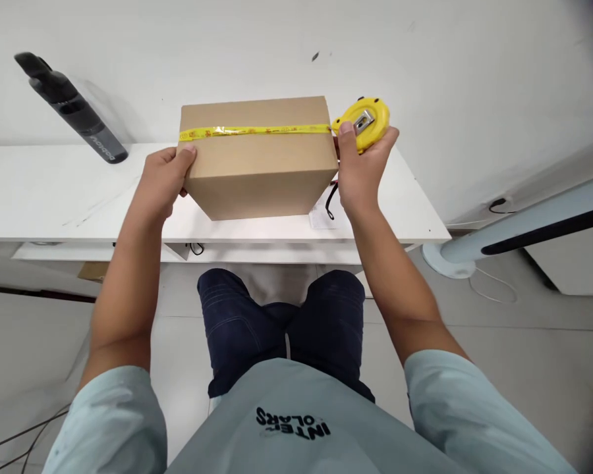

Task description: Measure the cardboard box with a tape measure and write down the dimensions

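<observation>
A brown cardboard box (pixel 261 158) stands on the white table in front of me. The yellow blade of a tape measure (pixel 375 135) runs across the box's top from its left edge to its right edge. My left hand (pixel 164 174) grips the box's left edge, thumb on top beside the blade's end and fingers hidden at the side. At the box's right end, my right hand (pixel 363 168) is closed around the yellow tape measure case, its thumb near the blade's mouth.
A dark bottle (pixel 79 108) stands at the back left of the white table (pixel 54 191), near the wall. A dark cord (pixel 331 201) and a white paper lie right of the box. A pale blue column (pixel 524 227) rises from the floor at right.
</observation>
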### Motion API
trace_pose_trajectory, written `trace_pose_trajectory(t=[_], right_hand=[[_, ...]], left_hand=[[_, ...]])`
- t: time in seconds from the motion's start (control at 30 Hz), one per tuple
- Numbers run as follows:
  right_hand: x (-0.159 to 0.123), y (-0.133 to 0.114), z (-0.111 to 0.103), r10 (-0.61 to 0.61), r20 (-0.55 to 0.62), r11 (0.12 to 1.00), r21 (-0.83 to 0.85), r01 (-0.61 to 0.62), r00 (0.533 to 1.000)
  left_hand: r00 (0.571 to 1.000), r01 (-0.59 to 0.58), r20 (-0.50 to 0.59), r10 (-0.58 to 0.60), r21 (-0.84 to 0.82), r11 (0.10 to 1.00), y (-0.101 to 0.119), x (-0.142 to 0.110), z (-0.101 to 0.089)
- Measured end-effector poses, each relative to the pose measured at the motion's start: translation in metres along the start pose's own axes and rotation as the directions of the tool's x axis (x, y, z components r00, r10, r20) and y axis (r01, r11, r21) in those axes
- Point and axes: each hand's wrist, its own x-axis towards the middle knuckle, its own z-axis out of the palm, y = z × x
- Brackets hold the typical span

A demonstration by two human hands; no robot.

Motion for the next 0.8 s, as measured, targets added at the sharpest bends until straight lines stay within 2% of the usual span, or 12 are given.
trace_pose_trajectory(t=[0.07, 0.13, 0.23, 0.33, 0.4, 0.43, 0.47, 0.5, 0.6, 0.7, 0.8], right_hand=[[0.001, -0.001, 0.001, 0.022, 0.024, 1.0, 0.003, -0.022, 0.999], [0.0, -0.007, 0.0, 0.115, 0.024, 0.993, 0.028, -0.115, 0.993], [-0.007, -0.02, -0.002, 0.209, -0.002, 0.976, 0.066, -0.209, 0.978], [-0.019, -0.032, -0.004, 0.24, 0.04, 0.965, 0.101, -0.243, 0.97], [-0.029, -0.04, -0.006, 0.277, 0.072, 0.951, 0.125, -0.284, 0.958], [-0.034, -0.043, -0.008, 0.291, 0.083, 0.943, 0.143, -0.301, 0.953], [-0.038, -0.046, -0.009, 0.299, 0.091, 0.936, 0.165, -0.311, 0.95], [-0.042, -0.049, -0.01, 0.304, 0.108, 0.929, 0.187, -0.32, 0.946], [-0.045, -0.055, -0.015, 0.304, 0.247, 0.908, 0.217, -0.359, 0.92], [-0.042, -0.057, -0.016, 0.25, 0.393, 0.904, 0.233, -0.359, 0.885], [-0.037, -0.06, -0.012, 0.191, 0.414, 0.914, 0.256, -0.315, 0.89]], left_hand=[[0.996, 0.09, 0.024, -0.09, 0.009, 0.996, 0.002, 0.019, -0.001], [0.986, 0.161, 0.041, -0.161, -0.003, 0.987, 0.002, 0.038, -0.001], [0.984, 0.176, -0.001, -0.176, -0.032, 0.984, 0.006, 0.055, 0.002], [0.986, 0.046, -0.161, -0.044, 0.013, 0.999, 0.016, 0.035, 0.015], [0.942, -0.136, -0.286, 0.174, 0.148, 0.979, 0.027, 0.002, 0.031], [0.907, -0.238, -0.301, 0.295, 0.212, 0.948, 0.032, -0.018, 0.04], [0.847, -0.377, -0.254, 0.467, 0.333, 0.864, 0.038, -0.039, 0.051], [0.819, -0.461, -0.161, 0.551, 0.387, 0.798, 0.044, -0.057, 0.061], [0.836, -0.537, 0.121, 0.535, 0.387, 0.75, 0.06, -0.091, 0.088], [0.816, -0.579, 0.252, 0.521, 0.343, 0.74, 0.068, -0.089, 0.102], [0.78, -0.625, 0.294, 0.553, 0.307, 0.718, 0.07, -0.074, 0.109]])
